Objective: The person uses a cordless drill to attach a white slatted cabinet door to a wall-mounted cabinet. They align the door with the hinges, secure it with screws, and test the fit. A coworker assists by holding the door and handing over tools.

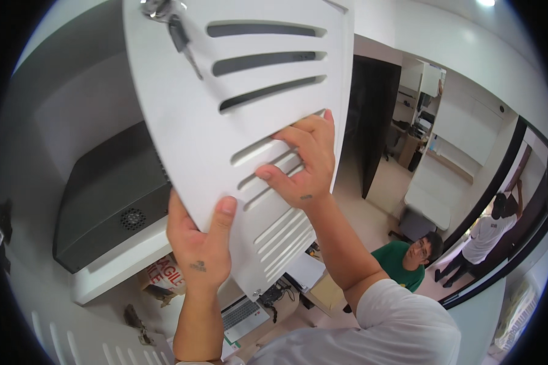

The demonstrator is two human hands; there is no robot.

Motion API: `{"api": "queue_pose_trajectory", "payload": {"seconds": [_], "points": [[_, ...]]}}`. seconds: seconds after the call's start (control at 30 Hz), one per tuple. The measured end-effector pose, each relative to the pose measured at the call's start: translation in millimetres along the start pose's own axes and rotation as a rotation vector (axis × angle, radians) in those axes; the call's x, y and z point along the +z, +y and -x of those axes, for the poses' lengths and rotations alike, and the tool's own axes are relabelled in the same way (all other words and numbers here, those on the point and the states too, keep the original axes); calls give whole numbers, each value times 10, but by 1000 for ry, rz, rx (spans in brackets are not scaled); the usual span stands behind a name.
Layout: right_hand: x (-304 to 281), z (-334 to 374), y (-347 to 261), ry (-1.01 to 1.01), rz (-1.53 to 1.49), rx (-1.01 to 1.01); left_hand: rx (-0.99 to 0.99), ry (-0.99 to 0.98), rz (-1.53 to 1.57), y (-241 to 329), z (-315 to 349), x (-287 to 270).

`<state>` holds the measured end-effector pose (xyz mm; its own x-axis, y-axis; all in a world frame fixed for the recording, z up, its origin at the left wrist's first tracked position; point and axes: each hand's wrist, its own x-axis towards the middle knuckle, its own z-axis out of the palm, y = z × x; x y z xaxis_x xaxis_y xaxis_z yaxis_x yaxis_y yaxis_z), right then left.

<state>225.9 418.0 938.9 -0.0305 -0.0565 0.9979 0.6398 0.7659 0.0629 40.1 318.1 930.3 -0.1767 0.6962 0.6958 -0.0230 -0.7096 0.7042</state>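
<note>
A white cabinet door (182, 121) with rows of long slots fills the middle of the head view, tilted in front of me. My left hand (200, 249) grips its left edge, thumb on the front face and fingers behind. Higher up and to the right, my right hand (307, 158) hooks its fingers through the slots, the thumb at a lower slot. A key (182, 36) hangs from the metal lock (158, 9) near the door's top left corner. Behind the left edge sits a dark grey metal box (109, 194) with a round perforated patch.
The box stands on a white shelf (122, 267), above a carton (164, 277). Another slotted white panel (103, 340) is at lower left. Below lie a laptop (246, 319) and papers (304, 271). A person in green (402, 264) and one in white (487, 234) are on the right.
</note>
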Motion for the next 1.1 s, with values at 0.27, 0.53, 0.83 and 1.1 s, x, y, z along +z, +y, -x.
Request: {"api": "queue_pose_trajectory", "payload": {"seconds": [0.27, 0.53, 0.83, 1.1], "points": [[-195, 114, -49, 43, -32, -13, -39, -216, 60, 166, 367, 10], [-648, 212, -187, 152, -230, 120, 311, -512, -74, 576, 785, 406], [-1141, 673, -294, 112, -273, 422, 662, -554, -132, 878, 1018, 1076], [-1677, 1216, -372, 56, -246, 771, 618, -867, 141, 859, 1245, 1546]]}}
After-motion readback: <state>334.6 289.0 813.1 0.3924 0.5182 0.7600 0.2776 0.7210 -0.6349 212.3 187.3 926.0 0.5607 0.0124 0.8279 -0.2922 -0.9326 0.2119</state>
